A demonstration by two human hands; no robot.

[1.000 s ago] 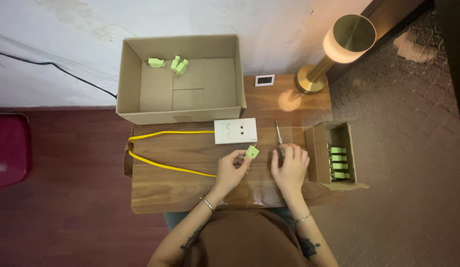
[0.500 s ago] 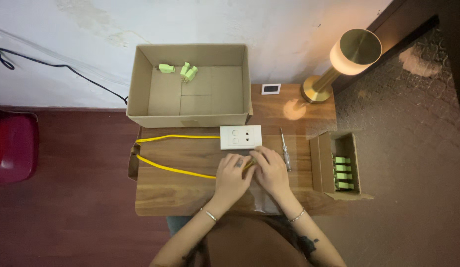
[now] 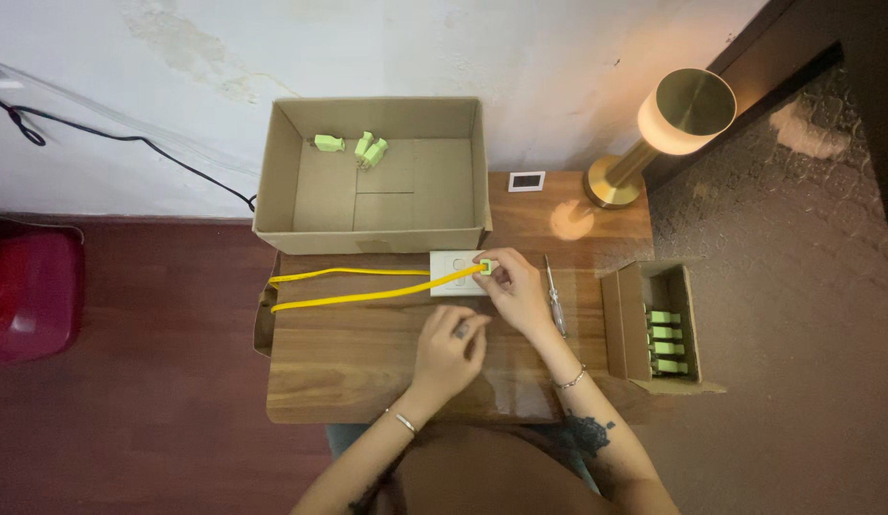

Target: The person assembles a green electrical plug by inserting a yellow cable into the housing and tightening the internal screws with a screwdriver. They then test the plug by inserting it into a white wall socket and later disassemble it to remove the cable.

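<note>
Pinching the green connector (image 3: 485, 267), right-hand fingers (image 3: 496, 274) press it against the white socket plate (image 3: 455, 275).

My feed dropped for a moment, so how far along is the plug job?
Done: three green plugs lie in the big box. In hand: right hand holds a green plug over the white socket plate, yellow cable attached. Left: four plugs wait in the small box.

Large box (image 3: 372, 205) behind the wall plate (image 3: 455, 278); screwdriver (image 3: 553, 298) right, small box (image 3: 654, 324) farther right.
</note>
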